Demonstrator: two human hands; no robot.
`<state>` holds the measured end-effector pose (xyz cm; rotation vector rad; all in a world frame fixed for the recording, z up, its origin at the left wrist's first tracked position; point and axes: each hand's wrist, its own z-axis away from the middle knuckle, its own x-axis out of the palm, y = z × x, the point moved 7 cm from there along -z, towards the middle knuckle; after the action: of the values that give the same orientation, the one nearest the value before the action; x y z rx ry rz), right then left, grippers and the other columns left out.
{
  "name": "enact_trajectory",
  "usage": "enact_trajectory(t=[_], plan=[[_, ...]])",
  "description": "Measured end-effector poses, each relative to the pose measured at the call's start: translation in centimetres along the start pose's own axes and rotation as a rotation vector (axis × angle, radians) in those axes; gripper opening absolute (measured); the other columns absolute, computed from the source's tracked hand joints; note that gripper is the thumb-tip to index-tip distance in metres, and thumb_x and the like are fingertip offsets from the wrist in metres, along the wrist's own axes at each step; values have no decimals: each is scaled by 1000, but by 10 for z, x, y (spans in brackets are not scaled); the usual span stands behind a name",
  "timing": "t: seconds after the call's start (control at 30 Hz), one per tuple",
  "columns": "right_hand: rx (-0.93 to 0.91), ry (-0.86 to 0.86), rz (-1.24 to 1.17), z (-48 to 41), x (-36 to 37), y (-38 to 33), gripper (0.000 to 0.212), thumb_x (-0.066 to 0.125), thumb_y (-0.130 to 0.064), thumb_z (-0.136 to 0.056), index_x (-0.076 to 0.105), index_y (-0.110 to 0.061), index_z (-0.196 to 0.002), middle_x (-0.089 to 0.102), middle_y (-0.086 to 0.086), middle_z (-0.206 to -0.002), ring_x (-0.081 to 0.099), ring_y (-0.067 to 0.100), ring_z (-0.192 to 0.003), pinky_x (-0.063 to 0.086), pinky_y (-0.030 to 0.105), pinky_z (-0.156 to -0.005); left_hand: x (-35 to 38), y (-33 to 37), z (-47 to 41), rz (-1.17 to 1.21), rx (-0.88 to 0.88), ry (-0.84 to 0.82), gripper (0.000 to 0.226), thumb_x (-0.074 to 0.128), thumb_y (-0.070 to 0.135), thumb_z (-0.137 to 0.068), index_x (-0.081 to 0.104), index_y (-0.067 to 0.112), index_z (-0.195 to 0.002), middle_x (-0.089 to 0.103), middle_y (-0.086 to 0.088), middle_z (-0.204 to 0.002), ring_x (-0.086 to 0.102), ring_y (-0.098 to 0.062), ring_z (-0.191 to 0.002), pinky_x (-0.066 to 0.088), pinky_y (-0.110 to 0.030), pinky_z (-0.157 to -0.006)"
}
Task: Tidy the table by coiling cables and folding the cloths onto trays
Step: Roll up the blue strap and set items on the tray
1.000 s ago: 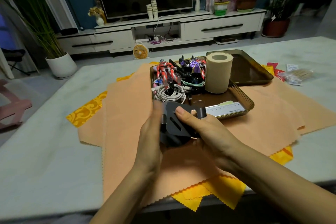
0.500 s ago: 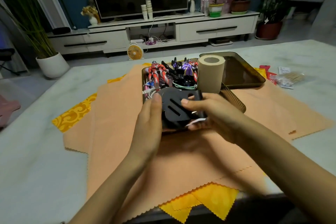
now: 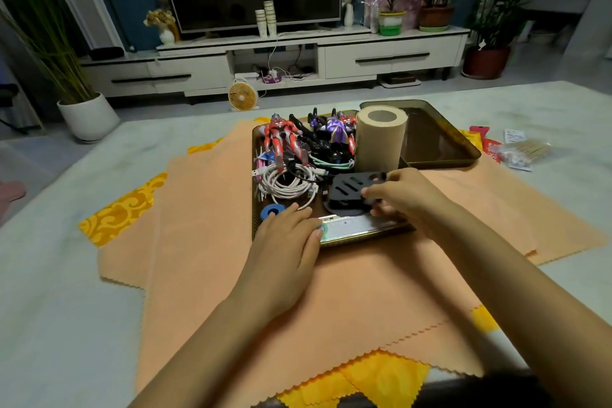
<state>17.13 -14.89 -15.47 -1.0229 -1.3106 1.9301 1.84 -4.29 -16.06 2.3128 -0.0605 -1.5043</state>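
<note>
One paper roll behind black holder, coiled cable beside

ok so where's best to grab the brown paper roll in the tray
Probably round its upper wall, from above: the paper roll stands upright, toy figures crowd its left and the right hand on the black slotted piece blocks its base.

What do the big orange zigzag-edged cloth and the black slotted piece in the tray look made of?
Orange zigzag-edged cloth: seemingly soft matte fabric, perhaps microfibre; pinked edges, lies limp without sheen. Black slotted piece: probably rigid moulded plastic, dull finish; clean-cut slots, holds its shape.
</note>
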Motion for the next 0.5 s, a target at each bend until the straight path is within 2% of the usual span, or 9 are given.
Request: enact_trajectory(t=[0.03, 0.1, 0.17, 0.2, 0.27, 0.4, 0.5], plan=[[-21, 3, 36, 0, 2, 0, 14, 66, -5, -83, 53, -7, -87, 61, 14, -79, 60, 14, -44, 46, 19, -37, 0, 0, 0, -2, 1, 1, 36, 34, 30, -100, 52, 24, -131, 42, 6, -144, 25, -9, -139, 10, -18, -107], [-114, 82, 182, 0, 3, -2, 32, 67, -7, -82, 46, -9, -106, 60, 14, -90, 67, 26, -67, 57, 33, -56, -1, 1, 1, -13, 0, 1, 36, 33, 30, -100, 52, 24, -130, 43, 7, -144, 25, -9, -139, 11, -18, -107], [-211, 182, 354, 1, 3, -7, 44, 67, -13, -84, 41, -7, -119, 57, 12, -101, 64, 31, -90, 54, 39, -78, -1, 0, 2, -19, 2, 4, 36, 33, 30, -100, 53, 23, -130, 43, 7, -143, 26, -9, -139, 12, -19, -107], [-248, 224, 420, 1, 3, -9, 46, 67, -17, -85, 42, -5, -122, 58, 12, -107, 61, 29, -98, 49, 35, -83, 0, 1, 2, -24, 2, 3, 36, 33, 30, -100, 53, 23, -130, 43, 6, -143, 27, -9, -139, 12, -20, -107], [-313, 263, 545, 0, 5, -12, 43, 66, -22, -86, 48, -4, -121, 59, 13, -112, 56, 28, -105, 41, 29, -81, 1, -1, 2, -37, 5, 4, 36, 34, 29, -100, 54, 23, -129, 44, 6, -143, 27, -9, -139, 13, -22, -108], [-415, 302, 793, 2, 8, -18, 40, 61, -36, -88, 54, -8, -114, 57, 11, -114, 53, 28, -106, 45, 38, -82, 0, 3, 2, 5, -8, 1, 43, 29, 34, -97, 58, 19, -125, 49, 3, -138, 31, -13, -138, 19, -25, -108], [-475, 272, 793, 3, 3, -21, 39, 56, -42, -89, 58, -10, -110, 57, 9, -110, 54, 26, -102, 47, 38, -81, -8, 5, 6, 58, 10, 33, 43, 35, 31, -91, 61, 13, -120, 55, -1, -132, 39, -18, -133, 26, -32, -109]])
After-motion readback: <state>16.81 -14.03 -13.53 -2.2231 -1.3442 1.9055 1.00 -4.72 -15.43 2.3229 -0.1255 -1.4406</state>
